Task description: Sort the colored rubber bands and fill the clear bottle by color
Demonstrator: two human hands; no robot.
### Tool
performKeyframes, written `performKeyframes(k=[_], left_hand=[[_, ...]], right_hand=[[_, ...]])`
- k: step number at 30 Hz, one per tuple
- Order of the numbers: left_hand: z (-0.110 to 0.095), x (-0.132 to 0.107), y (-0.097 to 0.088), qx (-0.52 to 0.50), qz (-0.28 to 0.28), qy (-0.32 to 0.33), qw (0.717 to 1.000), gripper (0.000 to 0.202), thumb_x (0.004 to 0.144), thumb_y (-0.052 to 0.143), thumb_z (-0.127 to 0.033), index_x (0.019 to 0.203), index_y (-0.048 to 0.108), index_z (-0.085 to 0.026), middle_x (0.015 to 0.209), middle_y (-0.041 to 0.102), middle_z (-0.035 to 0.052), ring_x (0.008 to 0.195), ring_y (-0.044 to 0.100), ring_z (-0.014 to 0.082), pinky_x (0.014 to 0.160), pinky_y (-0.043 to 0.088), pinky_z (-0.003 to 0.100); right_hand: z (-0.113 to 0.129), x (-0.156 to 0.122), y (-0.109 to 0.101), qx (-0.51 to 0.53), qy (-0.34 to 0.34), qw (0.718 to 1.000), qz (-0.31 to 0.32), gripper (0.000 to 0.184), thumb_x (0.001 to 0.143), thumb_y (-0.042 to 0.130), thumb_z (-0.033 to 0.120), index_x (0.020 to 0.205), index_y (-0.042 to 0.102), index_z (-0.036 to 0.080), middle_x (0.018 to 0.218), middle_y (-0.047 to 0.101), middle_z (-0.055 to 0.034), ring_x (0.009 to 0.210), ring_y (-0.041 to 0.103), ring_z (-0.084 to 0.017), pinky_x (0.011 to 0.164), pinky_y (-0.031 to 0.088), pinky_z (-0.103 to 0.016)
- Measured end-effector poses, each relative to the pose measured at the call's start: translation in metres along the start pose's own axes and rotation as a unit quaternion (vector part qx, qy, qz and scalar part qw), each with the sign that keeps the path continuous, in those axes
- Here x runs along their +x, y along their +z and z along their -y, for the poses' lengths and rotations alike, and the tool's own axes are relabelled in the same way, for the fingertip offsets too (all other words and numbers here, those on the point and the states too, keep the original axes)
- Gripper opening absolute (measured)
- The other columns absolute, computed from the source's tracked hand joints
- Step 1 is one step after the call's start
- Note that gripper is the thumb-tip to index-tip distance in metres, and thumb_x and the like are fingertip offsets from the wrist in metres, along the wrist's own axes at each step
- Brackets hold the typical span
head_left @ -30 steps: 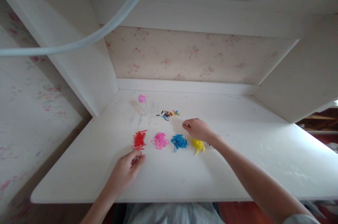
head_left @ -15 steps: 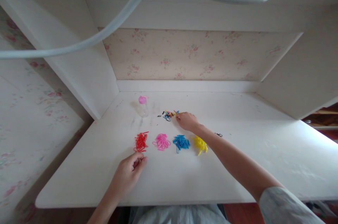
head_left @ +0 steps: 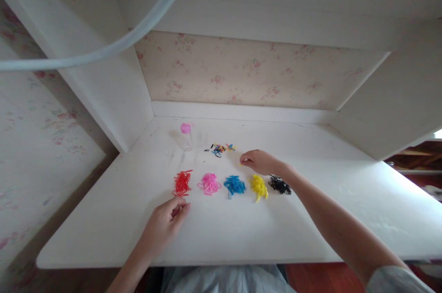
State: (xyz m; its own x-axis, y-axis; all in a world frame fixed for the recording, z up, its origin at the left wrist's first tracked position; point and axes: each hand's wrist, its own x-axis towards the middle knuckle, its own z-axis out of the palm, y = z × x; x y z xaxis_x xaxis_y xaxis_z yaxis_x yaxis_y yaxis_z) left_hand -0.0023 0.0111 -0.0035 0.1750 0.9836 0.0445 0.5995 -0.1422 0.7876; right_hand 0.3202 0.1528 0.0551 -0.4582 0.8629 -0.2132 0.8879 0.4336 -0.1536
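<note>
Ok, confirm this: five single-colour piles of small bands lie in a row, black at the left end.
Wrong end: the head view shows the pile of small black bands at the right end; the pile of small red bands is leftmost.

- In front of me, a white desk (head_left: 214, 242), smudged in places.
- Across it I have, left to right, a red pile (head_left: 182, 183), pink pile (head_left: 209, 184), blue pile (head_left: 235, 185), yellow pile (head_left: 258, 185) and black pile (head_left: 279, 184) of small bands.
- Farther from me, a mixed-colour heap (head_left: 218, 149).
- Left of that, my clear pink-capped bottle (head_left: 186, 138), upright.
</note>
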Motion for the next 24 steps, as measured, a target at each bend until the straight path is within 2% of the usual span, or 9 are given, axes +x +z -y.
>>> performKeyframes(k=[4, 8, 13, 17, 20, 22, 24], left_hand=[[0.000, -0.001, 0.000, 0.000, 0.001, -0.004, 1.000, 0.028, 0.087, 0.045, -0.042, 0.077, 0.058, -0.019, 0.062, 0.053, -0.0025, 0.058, 0.049, 0.0126, 0.055, 0.037, 0.021], [-0.003, 0.000, 0.000, 0.010, -0.007, -0.011, 1.000, 0.030, 0.087, 0.045, -0.044, 0.075, 0.059, -0.019, 0.058, 0.049, -0.0033, 0.055, 0.046, 0.0126, 0.052, 0.036, 0.021], [-0.026, 0.014, -0.001, 0.029, 0.005, 0.006, 1.000, 0.032, 0.087, 0.043, -0.044, 0.075, 0.060, -0.019, 0.060, 0.054, -0.0019, 0.057, 0.051, 0.0136, 0.054, 0.038, 0.022], [-0.060, 0.044, 0.003, 0.085, 0.013, 0.084, 0.993, 0.030, 0.087, 0.043, -0.040, 0.085, 0.065, -0.020, 0.074, 0.065, 0.0022, 0.067, 0.058, 0.0149, 0.063, 0.042, 0.024], [-0.080, 0.079, 0.015, 0.149, 0.028, 0.115, 0.982, 0.028, 0.087, 0.043, -0.037, 0.085, 0.066, -0.022, 0.080, 0.068, 0.0021, 0.073, 0.061, 0.0153, 0.068, 0.043, 0.025], [-0.087, 0.105, 0.028, 0.201, 0.033, 0.115, 0.972, 0.025, 0.087, 0.045, -0.034, 0.086, 0.066, -0.022, 0.085, 0.070, 0.0021, 0.077, 0.062, 0.0157, 0.071, 0.043, 0.025], [-0.091, 0.129, 0.042, 0.265, 0.040, 0.096, 0.959, 0.024, 0.086, 0.046, -0.033, 0.090, 0.067, -0.024, 0.091, 0.070, 0.0027, 0.083, 0.063, 0.0165, 0.073, 0.044, 0.025]], right_hand=[[-0.014, -0.028, 0.004, 0.011, 0.003, 1.000, 0.025, 0.026, 0.088, 0.044, 0.031, 0.096, 0.068, 0.027, 0.099, 0.069, -0.0013, 0.091, 0.061, -0.017, 0.076, 0.039, -0.023], [-0.016, -0.045, 0.012, 0.002, 0.031, 0.999, 0.019, 0.027, 0.088, 0.043, 0.031, 0.093, 0.069, 0.028, 0.099, 0.069, -0.0015, 0.095, 0.061, -0.018, 0.075, 0.039, -0.024], [-0.014, -0.055, 0.011, -0.009, 0.029, 1.000, -0.007, 0.030, 0.089, 0.040, 0.029, 0.094, 0.069, 0.030, 0.099, 0.068, -0.0020, 0.093, 0.061, -0.019, 0.073, 0.039, -0.025], [-0.014, -0.067, 0.007, 0.002, 0.057, 0.997, -0.049, 0.030, 0.089, 0.039, 0.027, 0.097, 0.068, 0.030, 0.101, 0.067, -0.0022, 0.090, 0.061, -0.018, 0.072, 0.040, -0.024], [-0.014, -0.084, 0.012, 0.071, 0.072, 0.987, -0.124, 0.030, 0.091, 0.037, 0.030, 0.096, 0.067, 0.029, 0.098, 0.068, -0.0011, 0.085, 0.061, -0.016, 0.073, 0.041, -0.024], [-0.011, -0.099, 0.024, 0.154, 0.069, 0.967, -0.191, 0.030, 0.091, 0.038, 0.034, 0.094, 0.067, 0.027, 0.096, 0.068, -0.0014, 0.083, 0.061, -0.015, 0.074, 0.043, -0.023], [-0.008, -0.116, 0.042, 0.246, 0.081, 0.932, -0.253, 0.031, 0.090, 0.040, 0.039, 0.094, 0.068, 0.024, 0.093, 0.069, -0.0027, 0.081, 0.061, -0.016, 0.073, 0.044, -0.023]])
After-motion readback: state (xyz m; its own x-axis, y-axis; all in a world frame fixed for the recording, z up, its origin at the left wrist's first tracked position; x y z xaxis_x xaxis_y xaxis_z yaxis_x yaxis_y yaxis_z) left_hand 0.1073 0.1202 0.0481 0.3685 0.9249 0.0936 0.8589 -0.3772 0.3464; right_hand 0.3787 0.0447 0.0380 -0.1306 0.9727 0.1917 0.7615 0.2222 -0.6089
